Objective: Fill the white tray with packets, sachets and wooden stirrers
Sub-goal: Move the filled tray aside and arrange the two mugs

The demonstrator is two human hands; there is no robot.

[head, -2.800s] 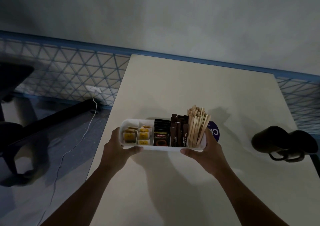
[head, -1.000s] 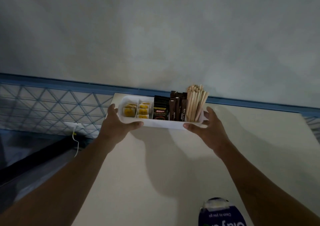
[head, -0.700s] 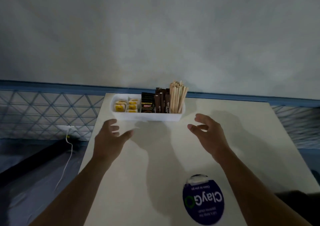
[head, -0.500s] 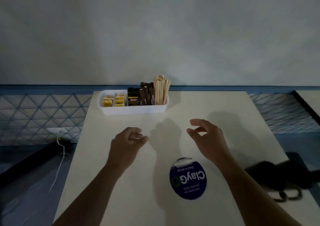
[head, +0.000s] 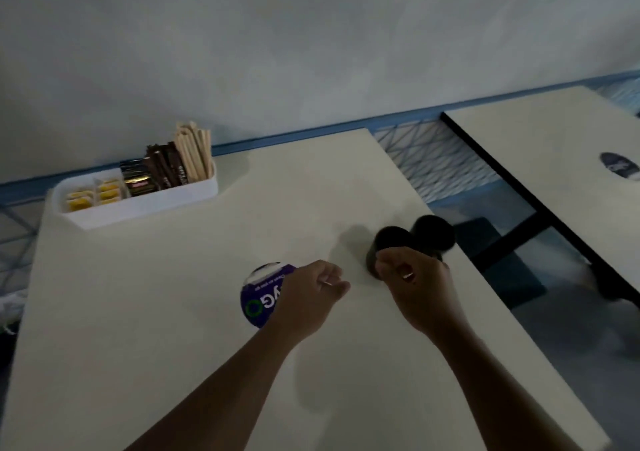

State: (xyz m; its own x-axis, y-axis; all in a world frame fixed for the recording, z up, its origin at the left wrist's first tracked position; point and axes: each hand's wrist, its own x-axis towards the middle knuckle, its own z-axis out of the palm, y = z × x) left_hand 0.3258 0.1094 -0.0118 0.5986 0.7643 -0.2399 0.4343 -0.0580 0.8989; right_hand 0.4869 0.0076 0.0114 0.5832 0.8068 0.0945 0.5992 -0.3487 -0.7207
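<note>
The white tray stands at the far left corner of the cream table, close to the wall. It holds yellow packets at its left end, a black packet, brown sachets and upright wooden stirrers at its right end. My left hand hovers mid-table with loosely curled fingers, holding nothing. My right hand, also loosely curled, is right at the near side of two black mugs; I cannot tell whether it touches them.
A round purple sticker on the tabletop is partly covered by my left hand. The black mugs sit near the table's right edge. A second cream table stands to the right across a gap. A blue lattice rail runs along the wall.
My hands let go of the tray at the table's far edge and drew back. My view turned right, and both hands moved toward the black mugs.
</note>
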